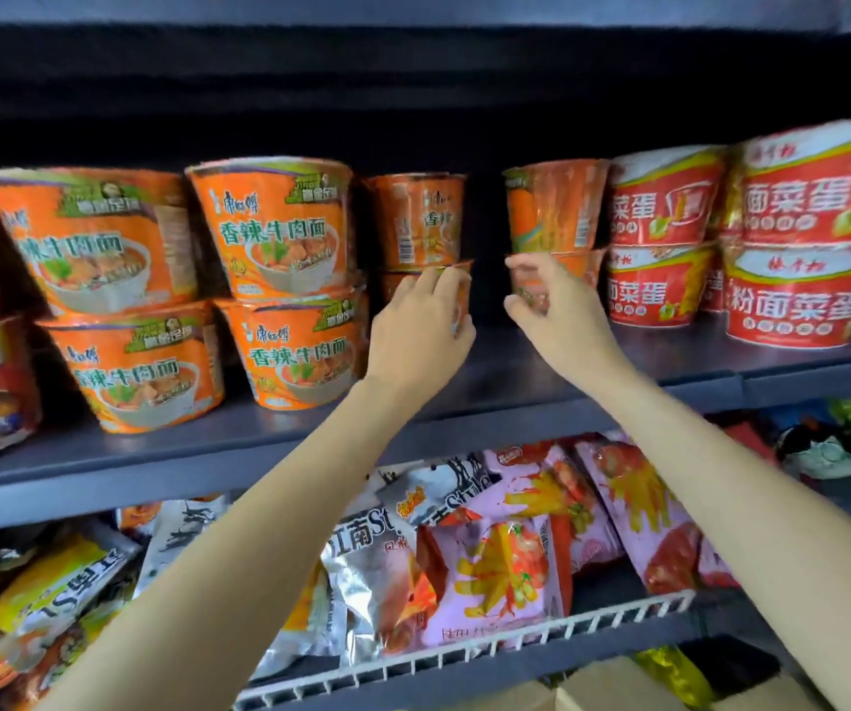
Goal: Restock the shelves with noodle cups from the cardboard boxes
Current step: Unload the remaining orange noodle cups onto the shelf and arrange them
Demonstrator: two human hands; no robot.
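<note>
Head view: both arms reach up to the grey shelf [515, 372]. The left hand [420, 333] curls its fingers round the lower orange cup [459, 292] of a two-high stack; the upper cup [418, 220] sits on top of it. The right hand [556, 305] pinches the bottom cup [585, 272] of the next stack to the right, thumb in front, under another orange cup [554, 207]. A dark gap lies between the two stacks. Left of them stand more orange cups [274, 225], stacked in twos; right of them stand red cups [798, 197], likewise stacked. Below, a wire-fronted shelf [464, 654] holds pink packets [505, 572] and silver packets [361, 567].
</note>
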